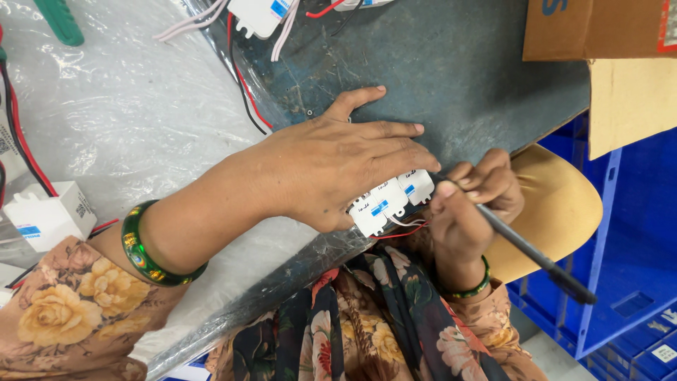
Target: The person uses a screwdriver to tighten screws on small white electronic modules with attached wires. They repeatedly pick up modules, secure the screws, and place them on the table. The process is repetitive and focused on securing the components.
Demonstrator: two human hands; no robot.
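Floral sleeve (60, 310): nearest the lens at lower left, your patterned sleeve ends at a green bangle (144, 257) on the left wrist.
White module at left (46, 215): one small white box lies on the clear plastic sheet (127, 120), well apart from your hands, with red and black wires (21, 141) running past it.
Left hand (331, 173): your palm is down and the fingers are spread flat, pressing on the white modules rather than gripping them; the thumb reaches up onto the dark surface (437, 77).
White modules (391, 201): a row of small white boxes sits at the near edge of the surface, partly under your left fingers, with thin red and white leads trailing below. Handwritten marks already show on their tops.
Right hand (469, 204): your fingers are closed around a dark pen (525, 250), its tip just at the right-most module.
Progress: judging by the marks, the visible boxes in this row are mostly written on, and the end one looks to be in hand now. More modules (257, 14) with wires lie at the top edge; you cannot tell whether those are marked.
Right side: cardboard boxes (599, 28) above, blue crates (627, 282) below the surface.
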